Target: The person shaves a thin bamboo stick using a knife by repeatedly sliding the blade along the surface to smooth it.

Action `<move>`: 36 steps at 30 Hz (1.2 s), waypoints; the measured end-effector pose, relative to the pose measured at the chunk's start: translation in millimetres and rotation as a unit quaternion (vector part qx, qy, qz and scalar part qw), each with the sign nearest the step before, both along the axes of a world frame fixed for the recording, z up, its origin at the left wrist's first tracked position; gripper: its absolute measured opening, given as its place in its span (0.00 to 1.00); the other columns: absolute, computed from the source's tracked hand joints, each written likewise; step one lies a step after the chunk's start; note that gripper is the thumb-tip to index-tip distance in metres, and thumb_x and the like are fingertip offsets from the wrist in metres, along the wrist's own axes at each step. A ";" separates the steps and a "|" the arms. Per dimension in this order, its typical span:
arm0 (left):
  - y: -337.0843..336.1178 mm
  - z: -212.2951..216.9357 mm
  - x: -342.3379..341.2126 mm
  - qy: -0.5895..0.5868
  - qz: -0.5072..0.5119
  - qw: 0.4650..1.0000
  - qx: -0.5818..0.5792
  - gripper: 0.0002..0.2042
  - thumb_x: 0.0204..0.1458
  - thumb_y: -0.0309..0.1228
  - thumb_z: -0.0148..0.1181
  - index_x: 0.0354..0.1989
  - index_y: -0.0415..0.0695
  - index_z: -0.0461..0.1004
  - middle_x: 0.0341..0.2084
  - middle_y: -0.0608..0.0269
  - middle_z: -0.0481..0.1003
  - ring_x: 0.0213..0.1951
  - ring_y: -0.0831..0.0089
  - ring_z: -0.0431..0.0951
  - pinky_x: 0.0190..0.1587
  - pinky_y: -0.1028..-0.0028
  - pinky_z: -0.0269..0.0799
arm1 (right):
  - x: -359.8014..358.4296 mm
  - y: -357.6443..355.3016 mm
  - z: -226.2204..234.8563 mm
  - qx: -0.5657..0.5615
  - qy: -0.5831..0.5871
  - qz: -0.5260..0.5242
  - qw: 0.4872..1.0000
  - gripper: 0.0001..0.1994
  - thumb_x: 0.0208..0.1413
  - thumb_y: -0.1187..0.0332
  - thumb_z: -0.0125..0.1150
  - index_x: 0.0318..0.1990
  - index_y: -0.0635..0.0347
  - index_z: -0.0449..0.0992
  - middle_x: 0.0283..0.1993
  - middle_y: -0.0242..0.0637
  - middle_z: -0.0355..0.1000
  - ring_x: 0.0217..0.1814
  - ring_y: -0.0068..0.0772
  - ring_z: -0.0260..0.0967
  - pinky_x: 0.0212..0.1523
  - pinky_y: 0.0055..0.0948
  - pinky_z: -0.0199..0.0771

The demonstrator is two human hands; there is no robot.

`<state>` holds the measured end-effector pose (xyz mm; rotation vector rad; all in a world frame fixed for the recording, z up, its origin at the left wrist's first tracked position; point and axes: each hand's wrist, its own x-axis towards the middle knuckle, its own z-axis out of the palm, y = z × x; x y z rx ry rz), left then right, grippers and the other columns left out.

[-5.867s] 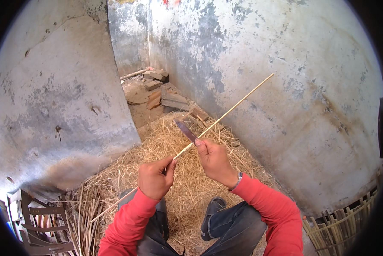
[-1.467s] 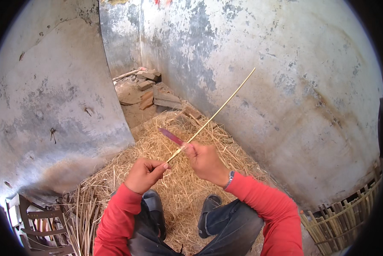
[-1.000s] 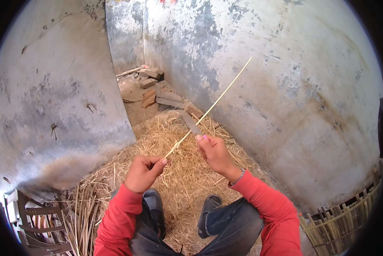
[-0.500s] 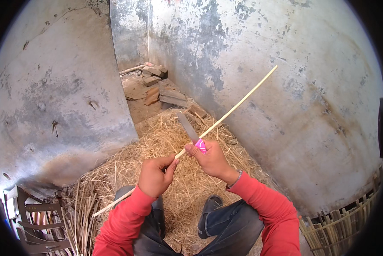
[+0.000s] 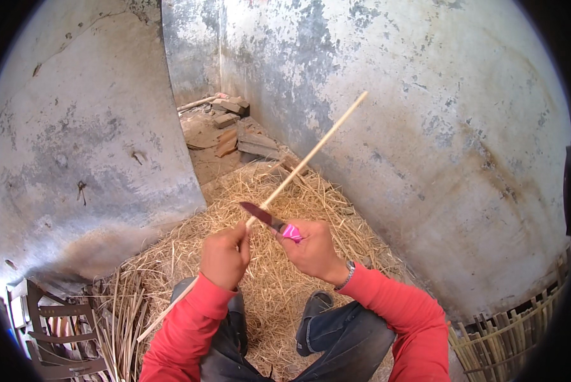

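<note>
My left hand [image 5: 225,254] is closed around a long, pale wooden stick [image 5: 317,149], which looks like a split bamboo strip. The stick slants from beside my left forearm up to the far right, in front of the wall. My right hand [image 5: 311,251] grips the pink-wrapped handle of a knife [image 5: 264,215]. Its blade points left and crosses the stick just beyond my left fist; whether the edge touches the wood I cannot tell. The fingers under the handle are partly hidden.
Straw-like shavings [image 5: 285,305] cover the floor around my feet. A bundle of thin strips [image 5: 123,318] lies at the left near a brown chair [image 5: 62,337]. At the right stands a slatted basket [image 5: 505,340]. Bricks [image 5: 228,114] lie in the far corner between worn walls [image 5: 425,127].
The stick's far end has swung left and its slant is steeper. My right hand has turned, so the blade now points left across the stick instead of up and away.
</note>
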<state>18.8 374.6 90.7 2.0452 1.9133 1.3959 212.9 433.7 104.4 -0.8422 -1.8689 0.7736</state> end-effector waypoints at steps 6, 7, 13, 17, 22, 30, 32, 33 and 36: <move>0.8 4.0 -9.1 -0.045 0.004 0.996 0.081 0.07 0.57 0.27 0.68 0.42 0.41 0.85 0.22 0.49 0.78 0.22 0.51 0.78 0.25 0.59 0.71 | 6.2 5.1 15.0 -0.027 -0.077 -0.022 0.996 0.16 0.60 0.60 0.74 0.28 0.63 0.80 0.17 0.27 0.67 0.20 0.18 0.60 0.21 0.27 0.58; -0.4 3.5 -7.1 -0.045 0.004 0.996 0.080 0.07 0.57 0.27 0.68 0.42 0.41 0.85 0.22 0.49 0.78 0.22 0.51 0.78 0.25 0.59 0.71 | 6.9 7.7 12.5 -0.077 -0.019 -0.017 0.997 0.16 0.60 0.59 0.74 0.29 0.63 0.81 0.18 0.25 0.67 0.21 0.15 0.59 0.21 0.26 0.57; -5.5 4.6 7.6 0.007 -0.012 0.997 0.071 0.06 0.55 0.25 0.70 0.39 0.41 0.85 0.20 0.51 0.76 0.20 0.55 0.77 0.23 0.63 0.68 | 5.1 14.8 5.9 -0.136 0.083 0.005 0.987 0.15 0.63 0.59 0.72 0.31 0.61 0.83 0.19 0.18 0.66 0.22 0.10 0.56 0.22 0.24 0.54; -8.9 7.5 15.1 0.059 -0.018 0.995 0.081 0.07 0.54 0.26 0.71 0.41 0.44 0.86 0.20 0.55 0.75 0.19 0.57 0.76 0.22 0.63 0.67 | 7.6 14.9 7.1 -0.178 0.068 0.005 0.982 0.16 0.65 0.60 0.70 0.28 0.60 0.81 0.19 0.19 0.65 0.23 0.11 0.55 0.23 0.25 0.54; -10.8 9.0 18.9 0.067 -0.025 0.995 0.069 0.08 0.54 0.26 0.71 0.42 0.44 0.86 0.20 0.55 0.76 0.19 0.57 0.76 0.22 0.62 0.68 | 8.9 13.2 11.6 -0.087 0.053 -0.001 0.995 0.17 0.66 0.63 0.68 0.26 0.61 0.77 0.19 0.20 0.64 0.22 0.14 0.55 0.23 0.27 0.54; -0.4 -8.3 8.8 -0.007 -0.021 0.999 0.039 0.06 0.60 0.30 0.65 0.41 0.44 0.85 0.18 0.53 0.74 0.19 0.55 0.75 0.23 0.61 0.69 | 7.0 0.3 13.4 0.075 0.006 0.019 0.997 0.11 0.61 0.70 0.69 0.26 0.63 0.77 0.17 0.30 0.66 0.19 0.17 0.58 0.20 0.29 0.56; 3.7 -6.8 -10.5 -0.069 -0.025 0.997 -0.010 0.06 0.61 0.30 0.64 0.40 0.43 0.85 0.16 0.55 0.74 0.17 0.61 0.74 0.23 0.64 0.68 | 4.9 -3.7 7.4 0.107 -0.028 0.050 0.993 0.09 0.57 0.73 0.70 0.26 0.63 0.77 0.16 0.35 0.65 0.17 0.19 0.58 0.19 0.31 0.56; 6.1 -4.4 -15.8 -0.131 -0.031 0.989 -0.059 0.07 0.62 0.30 0.64 0.39 0.41 0.85 0.15 0.56 0.74 0.16 0.66 0.73 0.22 0.67 0.67 | 5.7 -3.2 8.6 0.108 -0.028 0.049 0.993 0.09 0.57 0.73 0.70 0.26 0.63 0.77 0.16 0.35 0.65 0.17 0.19 0.58 0.19 0.31 0.56; 1.8 6.8 -16.6 -0.232 -0.036 0.967 -0.096 0.09 0.64 0.30 0.63 0.38 0.37 0.84 0.14 0.62 0.74 0.17 0.78 0.71 0.23 0.71 0.65 | 12.1 1.8 12.5 0.062 -0.064 0.036 0.995 0.08 0.55 0.71 0.73 0.30 0.62 0.78 0.18 0.30 0.68 0.18 0.17 0.59 0.19 0.28 0.57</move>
